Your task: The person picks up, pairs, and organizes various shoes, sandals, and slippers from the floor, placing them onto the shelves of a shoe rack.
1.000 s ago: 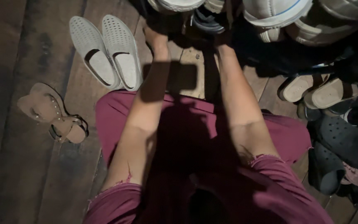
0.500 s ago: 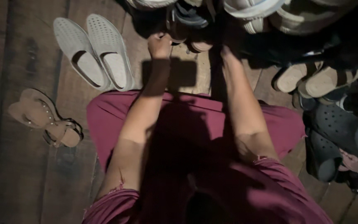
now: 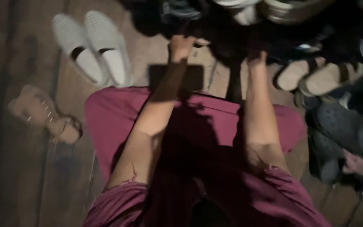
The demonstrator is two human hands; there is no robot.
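Right hand point(image 3: 257, 56) lost in shadowed shoes point(image 3: 232, 38)

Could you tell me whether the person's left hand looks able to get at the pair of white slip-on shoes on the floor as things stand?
Probably yes. The left hand is raised near the dark pile of shoes, and the white slip-on shoes lie just to its left on the wooden floor, with only bare boards between them.
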